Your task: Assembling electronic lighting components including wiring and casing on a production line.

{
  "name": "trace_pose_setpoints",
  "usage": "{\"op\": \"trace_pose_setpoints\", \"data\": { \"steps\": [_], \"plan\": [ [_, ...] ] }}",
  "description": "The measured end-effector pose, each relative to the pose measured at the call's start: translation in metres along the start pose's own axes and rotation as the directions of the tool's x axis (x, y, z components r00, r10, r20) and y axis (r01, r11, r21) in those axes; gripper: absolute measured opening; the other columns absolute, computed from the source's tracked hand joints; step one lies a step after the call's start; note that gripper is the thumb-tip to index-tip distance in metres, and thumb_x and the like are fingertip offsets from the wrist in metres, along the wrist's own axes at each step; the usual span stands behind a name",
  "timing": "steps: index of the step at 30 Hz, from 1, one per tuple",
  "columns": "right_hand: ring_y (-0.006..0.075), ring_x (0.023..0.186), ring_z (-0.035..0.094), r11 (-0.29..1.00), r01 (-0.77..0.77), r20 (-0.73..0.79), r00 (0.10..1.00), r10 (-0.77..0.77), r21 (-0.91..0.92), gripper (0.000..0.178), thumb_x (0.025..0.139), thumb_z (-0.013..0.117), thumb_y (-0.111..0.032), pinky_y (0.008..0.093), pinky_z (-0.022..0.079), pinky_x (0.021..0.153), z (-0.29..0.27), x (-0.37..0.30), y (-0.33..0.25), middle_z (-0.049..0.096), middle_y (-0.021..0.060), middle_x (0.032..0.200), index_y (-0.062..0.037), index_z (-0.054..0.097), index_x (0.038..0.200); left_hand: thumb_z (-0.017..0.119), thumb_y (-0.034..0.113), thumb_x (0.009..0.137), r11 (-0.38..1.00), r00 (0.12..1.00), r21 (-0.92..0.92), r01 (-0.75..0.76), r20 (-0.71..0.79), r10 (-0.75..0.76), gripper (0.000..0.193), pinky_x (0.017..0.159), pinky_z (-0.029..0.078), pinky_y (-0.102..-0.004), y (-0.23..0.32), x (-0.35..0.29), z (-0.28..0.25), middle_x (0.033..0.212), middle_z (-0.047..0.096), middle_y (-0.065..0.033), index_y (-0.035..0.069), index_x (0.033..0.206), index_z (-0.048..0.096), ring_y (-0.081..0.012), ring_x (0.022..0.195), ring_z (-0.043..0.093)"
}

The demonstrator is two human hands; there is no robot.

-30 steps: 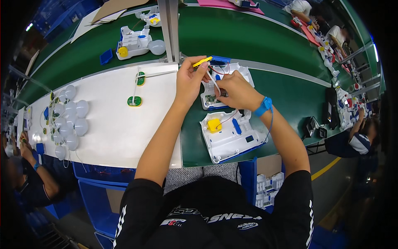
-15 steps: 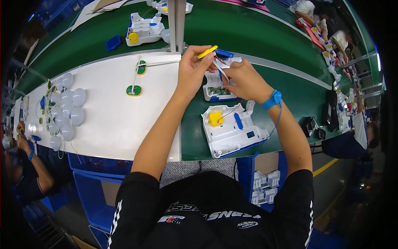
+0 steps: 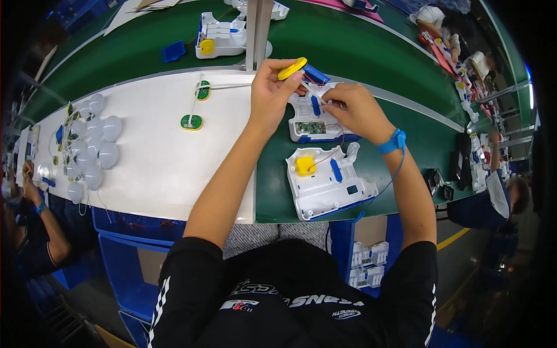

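Note:
My left hand [image 3: 270, 90] is closed on a round yellow disc [image 3: 292, 68], held up above the far side of the bench. Beside the disc is a blue rectangular part [image 3: 316, 75] with thin red wires. My right hand [image 3: 358, 110] has its fingers pinched on a white strip-like cable that runs toward the disc; its end is hidden by the fingers. Beneath the hands lies a white-and-blue housing [image 3: 297, 110] with a green circuit board [image 3: 311, 127]. Closer to me rests an open white shell [image 3: 325, 197] with a yellow block [image 3: 305, 166], joined by thin wires to the housing.
On the white sheet [image 3: 156, 168] at left are two small green boards [image 3: 191, 122] with white cables and several white domes [image 3: 93, 142]. A metal post [image 3: 259, 35] rises beyond my left hand. Another white housing [image 3: 223, 36] sits on the green far surface. A blue wrist strap [image 3: 393, 142] trails a cord.
My right hand has shifted slightly right and up, uncovering more of the circuit board. The yellow disc is tilted more toward view. The whole scene has shifted a little with my head.

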State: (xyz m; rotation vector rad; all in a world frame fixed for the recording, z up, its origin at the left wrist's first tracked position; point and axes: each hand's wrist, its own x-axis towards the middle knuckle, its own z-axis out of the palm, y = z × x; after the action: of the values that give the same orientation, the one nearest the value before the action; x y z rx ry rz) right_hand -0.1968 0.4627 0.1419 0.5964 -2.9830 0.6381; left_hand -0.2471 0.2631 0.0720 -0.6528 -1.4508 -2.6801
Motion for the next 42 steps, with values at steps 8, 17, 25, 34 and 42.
{"op": "trace_pose_setpoints", "data": {
  "steps": [8, 17, 25, 34, 42],
  "plan": [
    [0.0326, 0.073, 0.066, 1.000, -0.001, -0.160, 0.987, 0.002, 0.006, 0.011, 0.086, 0.071, -0.010, 0.0418, 0.053, 0.067, -0.010, -0.005, 0.006, 0.067, 0.0156, 0.082, -0.0010, 0.071, 0.092, 0.075, 0.011, 0.094, 0.995, 0.995, 0.007, 0.102, 0.001, -0.102, 0.038, 0.070, 0.055, -0.0255, 0.014, 0.006, -0.001, 0.107, 0.066, -0.0117, 0.005, 0.125, 0.055, -0.0138, 0.080, 0.066],
    [0.0341, 0.082, 0.066, 0.961, 0.087, -0.522, 0.825, -0.217, -0.263, 0.014, 0.091, 0.069, -0.005, 0.0402, 0.055, 0.071, -0.047, 0.005, 0.007, 0.064, 0.0124, 0.094, -0.0040, 0.069, 0.105, 0.077, 0.005, 0.088, 0.968, 0.841, 0.173, 0.184, 0.481, -0.246, 0.053, 0.072, 0.055, -0.0246, 0.103, 0.042, 0.032, 0.103, 0.058, -0.0055, 0.008, 0.137, 0.057, -0.0095, 0.078, 0.062],
    [0.0324, 0.086, 0.066, 0.943, 0.232, -0.568, 0.754, -0.330, -0.240, 0.021, 0.092, 0.068, -0.004, 0.0398, 0.055, 0.072, -0.079, 0.007, -0.005, 0.062, 0.0114, 0.100, -0.0059, 0.070, 0.112, 0.076, 0.000, 0.082, 0.472, 0.809, 0.731, -0.494, 0.585, -0.058, 0.046, 0.077, 0.057, -0.0290, 0.172, 0.037, 0.092, 0.109, 0.073, -0.0084, 0.011, 0.126, 0.067, -0.0192, 0.091, 0.072],
    [0.0333, 0.095, 0.069, 0.912, 0.360, -0.576, 0.795, -0.191, 0.194, 0.028, 0.087, 0.068, 0.006, 0.0354, 0.056, 0.087, -0.069, 0.000, -0.010, 0.068, 0.0117, 0.110, -0.0032, 0.069, 0.114, 0.080, 0.007, 0.077, 0.035, 0.590, 0.612, -0.790, 0.744, 0.314, 0.041, 0.077, 0.054, -0.0375, 0.186, 0.016, 0.130, 0.104, 0.067, -0.0086, 0.013, 0.116, 0.067, -0.0316, 0.092, 0.067],
    [0.0346, 0.112, 0.062, 0.925, 0.279, -0.241, 0.946, -0.218, 0.258, 0.032, 0.089, 0.067, -0.003, 0.0395, 0.050, 0.100, -0.050, -0.020, 0.004, 0.065, 0.0150, 0.122, -0.0052, 0.062, 0.121, 0.074, 0.015, 0.085, 0.302, 0.813, 0.765, -0.568, 0.578, 0.064, 0.031, 0.068, 0.055, -0.0426, 0.122, 0.023, 0.150, 0.086, 0.071, -0.0203, 0.005, 0.110, 0.058, -0.0405, 0.078, 0.070]
  ]
}}
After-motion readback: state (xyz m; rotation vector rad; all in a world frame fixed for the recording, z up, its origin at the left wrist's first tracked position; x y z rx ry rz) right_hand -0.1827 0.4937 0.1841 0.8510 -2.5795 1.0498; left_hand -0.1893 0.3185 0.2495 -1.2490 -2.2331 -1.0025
